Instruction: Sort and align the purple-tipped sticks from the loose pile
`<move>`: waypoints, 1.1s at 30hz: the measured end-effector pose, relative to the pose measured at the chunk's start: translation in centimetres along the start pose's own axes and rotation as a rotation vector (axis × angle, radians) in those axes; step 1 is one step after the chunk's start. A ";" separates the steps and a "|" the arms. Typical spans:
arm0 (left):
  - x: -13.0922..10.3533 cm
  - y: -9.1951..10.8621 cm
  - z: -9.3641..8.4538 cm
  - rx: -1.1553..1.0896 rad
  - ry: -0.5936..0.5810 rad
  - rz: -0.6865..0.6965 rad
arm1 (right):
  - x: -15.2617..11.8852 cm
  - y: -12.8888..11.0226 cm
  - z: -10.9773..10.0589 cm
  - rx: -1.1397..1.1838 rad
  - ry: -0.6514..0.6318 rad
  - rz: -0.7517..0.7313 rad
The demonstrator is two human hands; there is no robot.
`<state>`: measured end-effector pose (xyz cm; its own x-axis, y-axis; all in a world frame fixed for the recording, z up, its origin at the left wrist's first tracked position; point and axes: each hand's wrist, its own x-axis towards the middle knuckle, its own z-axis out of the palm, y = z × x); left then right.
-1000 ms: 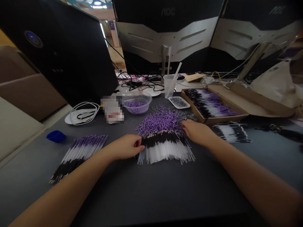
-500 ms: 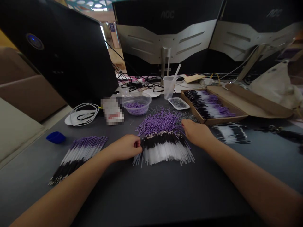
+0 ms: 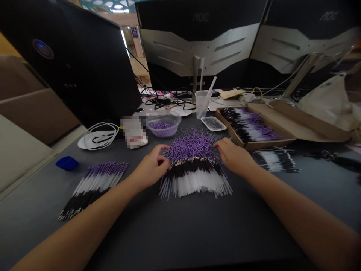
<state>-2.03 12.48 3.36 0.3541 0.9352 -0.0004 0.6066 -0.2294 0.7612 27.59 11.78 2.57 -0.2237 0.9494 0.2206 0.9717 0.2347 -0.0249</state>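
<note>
Thin black-and-white sticks [image 3: 194, 178] with pale metallic tips lie side by side on the dark table, white ends towards me. Behind them, touching their tips, is a loose heap of small purple tube-like pieces [image 3: 191, 146]. My left hand [image 3: 153, 163] is at the left edge of both, thumb and forefinger apart, with nothing visible between them. At the heap's right edge, my right hand [image 3: 232, 154] has its fingers stretched towards the purple pieces; its palm side is hidden. Grey-black small pieces [image 3: 222, 139] are scattered behind that hand.
Purple-ended sticks [image 3: 93, 184] lie at left near a blue cup-like piece [image 3: 67, 163]. Behind are a clear bowl [image 3: 163, 130] of purple pieces, a white tray [image 3: 213, 123], a plastic cup [image 3: 201, 105] and a cardboard box [image 3: 263, 143] of sticks. More sticks [image 3: 275, 160] lie right.
My left hand's fingers have spread apart and reached forward to the purple heap. My right hand's fingers have straightened and lifted slightly. The sticks look almost unchanged.
</note>
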 end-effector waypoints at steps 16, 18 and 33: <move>-2.3 2.4 0.5 0.398 0.076 0.371 | -2.3 -4.0 -2.1 1.200 -0.031 -0.058; -2.6 2.6 0.5 0.465 0.053 0.409 | -2.6 -4.7 -2.5 1.286 -0.047 -0.067; -3.5 3.3 2.3 0.578 -0.236 0.607 | -3.0 -5.9 -2.1 1.747 -0.306 -0.074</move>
<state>0.35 7.87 4.34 0.8328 0.5413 0.1156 0.5089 -0.8309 0.2249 22.66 7.14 4.09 -0.4621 0.8809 0.1022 -0.1995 0.0091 -0.9798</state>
